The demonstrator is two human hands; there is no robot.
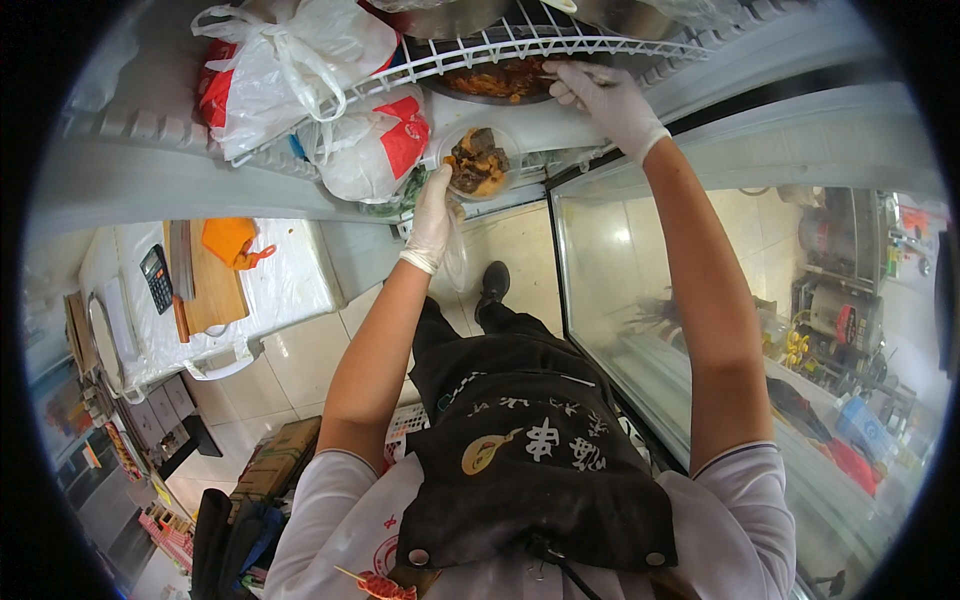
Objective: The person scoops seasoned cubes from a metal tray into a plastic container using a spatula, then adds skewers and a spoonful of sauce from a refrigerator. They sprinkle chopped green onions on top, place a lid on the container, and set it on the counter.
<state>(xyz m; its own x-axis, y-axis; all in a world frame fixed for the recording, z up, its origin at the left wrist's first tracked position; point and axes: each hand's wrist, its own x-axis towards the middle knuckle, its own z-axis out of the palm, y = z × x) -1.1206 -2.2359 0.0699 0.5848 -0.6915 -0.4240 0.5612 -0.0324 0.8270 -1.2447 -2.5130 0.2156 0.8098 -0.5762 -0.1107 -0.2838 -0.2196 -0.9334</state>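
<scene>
My left hand (pixel 432 222), in a thin white glove, is closed on the rim of a clear round plastic bowl (pixel 512 165). Dark and orange-brown food pieces (pixel 480 160) fill the bowl. A clear plastic piece (pixel 456 258), perhaps a lid or bag, hangs beside the same hand. Higher up, my gloved right hand (pixel 612 100) reaches under a white wire shelf with its fingers pinched together. Whatever they hold is too small to name. Those fingertips are at the right end of a dark-rimmed tray (pixel 470 98) of reddish-orange food.
White-and-red plastic bags (pixel 290 70) crowd the cooler's left side. The white wire shelf (pixel 520 46) carries metal pots above the tray. An open glass door (pixel 640 300) stands to my right. On the white table at left lie a cutting board (pixel 215 290), a knife and a calculator.
</scene>
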